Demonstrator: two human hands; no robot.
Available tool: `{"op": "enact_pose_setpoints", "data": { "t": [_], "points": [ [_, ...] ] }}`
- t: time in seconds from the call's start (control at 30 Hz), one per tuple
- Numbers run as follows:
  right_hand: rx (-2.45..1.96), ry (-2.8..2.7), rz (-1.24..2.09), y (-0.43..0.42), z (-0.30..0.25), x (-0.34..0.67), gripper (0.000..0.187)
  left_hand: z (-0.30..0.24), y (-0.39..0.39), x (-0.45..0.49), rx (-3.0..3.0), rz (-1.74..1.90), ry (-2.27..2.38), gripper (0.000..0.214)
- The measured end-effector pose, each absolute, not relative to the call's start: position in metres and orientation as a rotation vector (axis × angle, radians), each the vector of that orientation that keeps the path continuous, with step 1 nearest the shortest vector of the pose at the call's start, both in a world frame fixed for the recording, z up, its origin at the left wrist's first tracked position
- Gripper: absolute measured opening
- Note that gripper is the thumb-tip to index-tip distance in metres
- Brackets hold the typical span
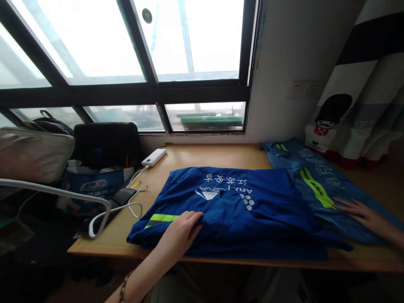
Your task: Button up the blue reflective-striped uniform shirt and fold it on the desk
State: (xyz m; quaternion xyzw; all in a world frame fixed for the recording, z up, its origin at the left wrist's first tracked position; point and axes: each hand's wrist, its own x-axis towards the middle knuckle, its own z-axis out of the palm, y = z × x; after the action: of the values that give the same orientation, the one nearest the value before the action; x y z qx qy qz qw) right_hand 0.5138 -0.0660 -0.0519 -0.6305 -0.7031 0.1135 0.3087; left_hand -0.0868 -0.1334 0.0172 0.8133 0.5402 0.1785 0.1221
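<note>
A dark blue work jacket (268, 193) lies on the wooden table in front of me, with white lettering and logos upside down to me and a yellow-green reflective strip at its left. My left hand (186, 225) is closed at the jacket's near left part, thumb and fingers pinching the cloth. To the right lies a lighter blue work garment (341, 189) with yellow-green strips and large pale characters, touching the jacket's right side. My right hand (362, 214) rests on it, fingers outstretched beside a strip. Its folds hide whether it is a jacket or a shirt.
On the table's left are a white power bank (154, 157) with a cable and a curved white tube (107, 210). Bags and a black chair back (109, 143) stand left of the table. A window is behind, and a patterned curtain (350, 84) hangs at the right.
</note>
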Motion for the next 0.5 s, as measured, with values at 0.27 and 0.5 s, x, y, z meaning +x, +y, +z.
{"op": "enact_pose_setpoints", "data": {
  "t": [0.27, 0.5],
  "points": [
    [-1.650, -1.996, 0.193, -0.102, 0.023, 0.382, 0.031, 0.003, -0.139, -0.054, 2.448, 0.452, 1.879, 0.034],
    [-1.264, -2.099, 0.234, -0.142, 0.011, 0.113, 0.049, -0.019, -0.140, -0.030, 2.325, 0.755, 1.840, 0.062]
  ]
}}
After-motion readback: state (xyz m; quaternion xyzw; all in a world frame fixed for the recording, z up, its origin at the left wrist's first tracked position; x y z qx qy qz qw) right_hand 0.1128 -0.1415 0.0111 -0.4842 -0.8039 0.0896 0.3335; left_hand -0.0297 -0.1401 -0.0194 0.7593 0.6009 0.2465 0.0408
